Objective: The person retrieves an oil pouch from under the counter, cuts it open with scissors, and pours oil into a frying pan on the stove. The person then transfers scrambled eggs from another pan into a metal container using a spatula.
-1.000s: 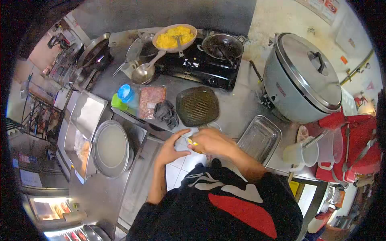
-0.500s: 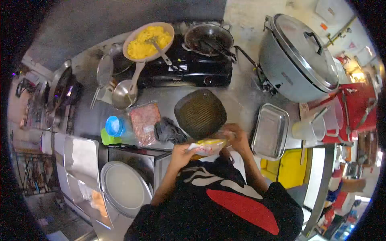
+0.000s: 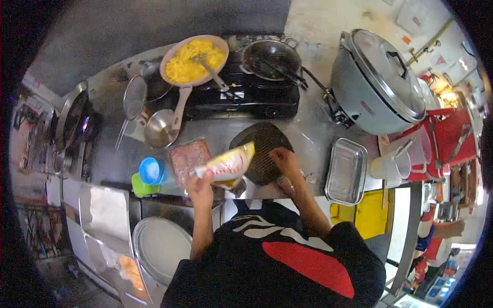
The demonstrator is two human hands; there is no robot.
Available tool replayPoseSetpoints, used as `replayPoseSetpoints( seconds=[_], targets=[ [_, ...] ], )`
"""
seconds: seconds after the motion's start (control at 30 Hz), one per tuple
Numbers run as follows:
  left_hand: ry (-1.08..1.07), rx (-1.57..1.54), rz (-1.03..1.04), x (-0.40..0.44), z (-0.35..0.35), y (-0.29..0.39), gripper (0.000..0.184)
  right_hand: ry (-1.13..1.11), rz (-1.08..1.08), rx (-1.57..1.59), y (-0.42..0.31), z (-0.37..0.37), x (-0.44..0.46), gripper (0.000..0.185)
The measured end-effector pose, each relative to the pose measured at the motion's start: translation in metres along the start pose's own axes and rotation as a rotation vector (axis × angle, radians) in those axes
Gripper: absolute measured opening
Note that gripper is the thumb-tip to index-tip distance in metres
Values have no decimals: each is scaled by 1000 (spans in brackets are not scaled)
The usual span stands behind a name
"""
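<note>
Left fingers [image 3: 206, 178] grip packet [image 3: 229, 165] (seemingly plastic).

The packet [image 3: 231, 165] is white and yellow, with red lettering too blurred to read — it is held aslant, a yellow corner up and to the right, the white end down at the left, overlapping the grill pan [image 3: 263, 159] in view. That pan is dark, squarish, round-cornered, its 1 visible inner face ridged — it lies flat on the metal counter [image 3: 314, 134], partly hidden.

No legible text, even on packet [image 3: 230, 164]
</note>
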State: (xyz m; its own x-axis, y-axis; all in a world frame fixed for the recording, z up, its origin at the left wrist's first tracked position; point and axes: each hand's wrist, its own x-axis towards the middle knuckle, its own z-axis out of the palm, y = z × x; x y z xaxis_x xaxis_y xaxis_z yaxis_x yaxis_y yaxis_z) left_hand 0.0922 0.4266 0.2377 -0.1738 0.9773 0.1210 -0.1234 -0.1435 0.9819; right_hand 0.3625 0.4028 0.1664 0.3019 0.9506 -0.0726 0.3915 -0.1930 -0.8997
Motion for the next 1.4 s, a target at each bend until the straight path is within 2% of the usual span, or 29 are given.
replayPoseSetpoints(
  seconds=[0.07,0.1,0.13,0.17,0.23,0.3,0.4,0.5,0.53,0.6,0.63,0.67,0.73,0.77,0.8,0.87,0.9,0.93,1.07,1.13,1.23,1.27,1.33,1.4],
  targets=[
    [92,-80,-118,21,-1,-1,14,49,-59,-157,27,3,4,23],
    [188,-186,-26,28,24,26,20,68,-94,-234,42,6,7,23],
    [166,-61,-84,40,14,11,25,75,23,-199,58,8,-1,24],
    [144,228,120,57,4,-19,26,55,17,-287,63,6,-12,25],
    [127,39,61,72,19,-18,24,52,-1,-462,65,-3,-31,25],
    [118,-96,46,89,26,-44,24,208,-136,-519,82,-6,-65,24],
    [153,-53,60,96,42,-46,23,-64,279,-386,20,-24,-81,25],
    [178,-2,58,101,57,-62,25,143,173,-202,63,-5,-52,26],
    [192,22,57,101,59,-68,26,169,50,-200,43,-4,-37,25],
    [174,95,36,113,40,-142,28,188,-190,-114,46,12,19,23],
    [165,132,32,118,32,-162,29,161,-166,-122,21,14,43,22],
    [147,192,-1,115,32,-149,30,134,-144,-131,-6,14,68,20],
    [131,317,-70,94,35,-112,31,45,-132,433,-15,32,138,20],
    [142,327,-7,89,34,-106,31,-60,-283,1072,-32,34,166,23],
    [161,334,62,86,33,-101,32,29,-109,1107,-54,39,188,24],
    [169,274,45,91,19,-132,30,178,197,1143,-97,49,223,24],
    [141,84,-200,85,18,-125,28,242,335,1146,-113,56,238,24],
    [133,115,-119,79,20,-111,25,302,475,1139,-127,65,253,23],
    [164,75,-91,73,9,-112,22,387,504,1403,-105,98,299,17],
    [135,34,-92,67,11,-98,21,370,502,1542,-85,101,309,27],
    [125,13,-61,72,8,-112,22,520,394,1358,-64,89,303,34],
    [116,27,-80,69,4,-115,22,547,420,1522,-63,75,282,21],
    [99,44,-111,71,3,-114,23,645,368,1242,-74,55,254,23],
    [115,186,-18,72,5,-108,24,667,354,1046,-71,41,240,25]
  ],
)
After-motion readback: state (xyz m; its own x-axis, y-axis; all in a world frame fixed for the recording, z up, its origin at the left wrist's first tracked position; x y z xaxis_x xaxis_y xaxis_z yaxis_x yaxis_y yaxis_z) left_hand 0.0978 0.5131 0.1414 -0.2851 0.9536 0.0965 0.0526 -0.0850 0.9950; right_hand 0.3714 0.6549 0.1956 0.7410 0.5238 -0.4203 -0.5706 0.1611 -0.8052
